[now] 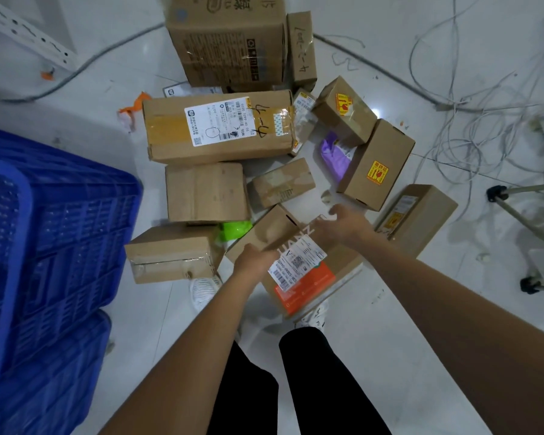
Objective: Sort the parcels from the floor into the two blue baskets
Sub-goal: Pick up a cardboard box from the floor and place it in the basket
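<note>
By the blue baskets (54,246) on your left, your left hand (253,257) and right hand (339,226) both lie flat with fingers spread, gripping nothing, on the cardboard parcel with the orange band (299,262), whose long side slants from near-right to far-left by your feet.
</note>
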The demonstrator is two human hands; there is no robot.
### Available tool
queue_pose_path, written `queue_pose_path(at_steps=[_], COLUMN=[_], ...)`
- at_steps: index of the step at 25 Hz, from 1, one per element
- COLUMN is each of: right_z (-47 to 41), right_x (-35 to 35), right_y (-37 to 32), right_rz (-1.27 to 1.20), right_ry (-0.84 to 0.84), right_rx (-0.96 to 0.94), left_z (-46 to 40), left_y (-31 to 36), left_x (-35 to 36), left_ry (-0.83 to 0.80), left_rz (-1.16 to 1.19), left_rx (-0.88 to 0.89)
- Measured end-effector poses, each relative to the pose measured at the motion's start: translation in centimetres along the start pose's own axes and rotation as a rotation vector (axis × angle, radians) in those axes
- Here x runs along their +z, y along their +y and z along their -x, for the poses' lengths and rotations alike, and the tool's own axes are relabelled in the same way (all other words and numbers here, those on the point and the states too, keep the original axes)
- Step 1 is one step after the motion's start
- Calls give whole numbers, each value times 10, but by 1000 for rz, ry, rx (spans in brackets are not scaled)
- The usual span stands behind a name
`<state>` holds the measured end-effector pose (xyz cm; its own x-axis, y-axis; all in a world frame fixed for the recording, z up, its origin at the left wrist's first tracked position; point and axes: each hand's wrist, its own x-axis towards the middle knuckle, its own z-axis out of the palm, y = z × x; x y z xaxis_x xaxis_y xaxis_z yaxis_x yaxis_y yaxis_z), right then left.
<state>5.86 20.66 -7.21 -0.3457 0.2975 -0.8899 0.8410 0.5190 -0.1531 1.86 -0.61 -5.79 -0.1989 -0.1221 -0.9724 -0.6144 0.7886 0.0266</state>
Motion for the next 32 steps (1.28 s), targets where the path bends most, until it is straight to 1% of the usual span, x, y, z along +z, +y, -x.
queue_pose_path(at_steps=[1, 2, 4, 5, 6, 9, 12, 15, 17, 19, 21, 25, 27, 28, 30, 32], right_z=[6, 10, 14, 14, 14, 19, 29, 41, 48, 51, 48, 32, 31, 33, 39, 47], right_x=[2, 2, 3, 7, 14, 32, 34, 23, 17, 16, 25, 50, 59, 59, 53, 43], right_y=[11, 22, 42, 49, 54, 61, 65, 71, 71, 64, 55, 46, 50, 53, 55, 49], right_rz=[99, 151, 23, -40, -54, -8, -65, -277, -401, -460, -444, -384, -309, -210, 39, 286], right_ry=[49, 31, -135, -194, -219, -123, -13, 125, 148, 133, 86, -61, -79, -43, 113, 263], right_rx=[9, 35, 119, 124, 109, 53, 70, 76, 83, 85, 73, 99, 102, 85, 17, -150], left_z=[2, 2, 1, 1, 2, 13, 28, 45, 47, 42, 33, 3, -8, -7, -1, 7], left_y=[-6, -13, -29, -36, -42, -49, -47, -40, -37, -28, -22, -21, -27, -29, -32, -33], left_x=[0, 0, 8, 15, 23, 44, 56, 54, 47, 36, 23, 1, -4, -6, -8, -7], left_ry=[32, 53, -10, -49, -80, -157, -164, -68, 44, 137, 165, 110, 91, 123, 277, 418], left_rz=[-78, -127, -19, 63, 127, 295, 347, 366, 393, 386, 308, 156, 88, 3, -294, -609], left_rx=[3, -12, -68, -92, -111, -97, -40, 35, 99, 173, 206, 191, 206, 246, 405, 605])
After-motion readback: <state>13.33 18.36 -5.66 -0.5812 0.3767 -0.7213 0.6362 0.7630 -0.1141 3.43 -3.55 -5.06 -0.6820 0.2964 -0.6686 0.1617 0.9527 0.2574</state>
